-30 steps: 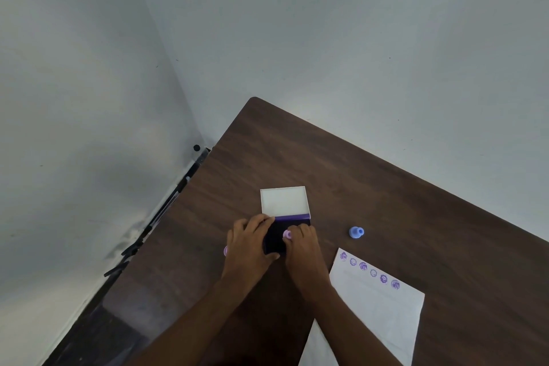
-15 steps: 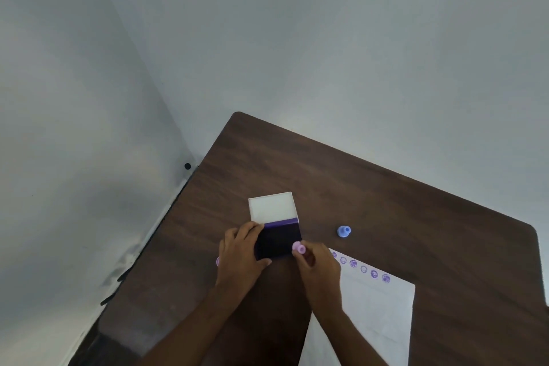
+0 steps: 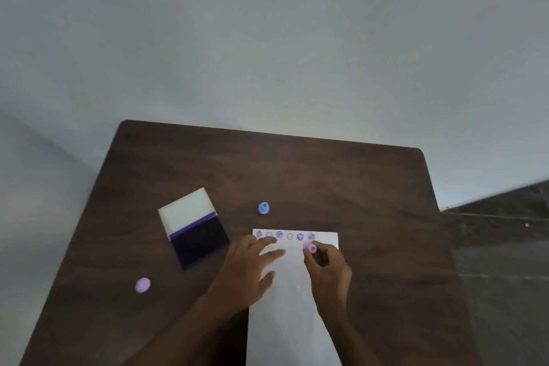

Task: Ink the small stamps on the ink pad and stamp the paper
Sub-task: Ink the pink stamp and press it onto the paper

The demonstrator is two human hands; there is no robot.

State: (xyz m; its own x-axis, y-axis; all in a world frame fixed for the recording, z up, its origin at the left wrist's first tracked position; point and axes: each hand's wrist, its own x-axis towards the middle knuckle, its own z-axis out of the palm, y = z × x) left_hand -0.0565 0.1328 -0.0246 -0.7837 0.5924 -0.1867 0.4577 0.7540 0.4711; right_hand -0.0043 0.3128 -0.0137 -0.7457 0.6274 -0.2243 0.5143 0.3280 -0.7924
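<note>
**Pink stamp held over paper, second row not begun**

The right hand [image 3: 328, 269] pinched a pink stamp [image 3: 310, 247] in curled fingers, just below the right end of a row of six purple prints [image 3: 284, 235] along the paper's [image 3: 294, 306] far edge. Whether the stamp face touched the sheet could not be told. The left hand [image 3: 246, 270] lay flat with fingers spread and straight, pressing the paper's left side and gripping nothing.

Left of the paper sat the ink pad [image 3: 199, 242], lid open. A blue stamp [image 3: 263, 208] stood beyond the paper's far edge; a pink cap [image 3: 143, 285] lay well left of the paper, nearer the desk's [image 3: 356, 187] front.

Judgement: the step in hand was placing a print. It would be done well by bringing the stamp down square, pressing once without rocking, lifting straight up, and keeping the left hand firm so the sheet cannot shift or smear.
</note>
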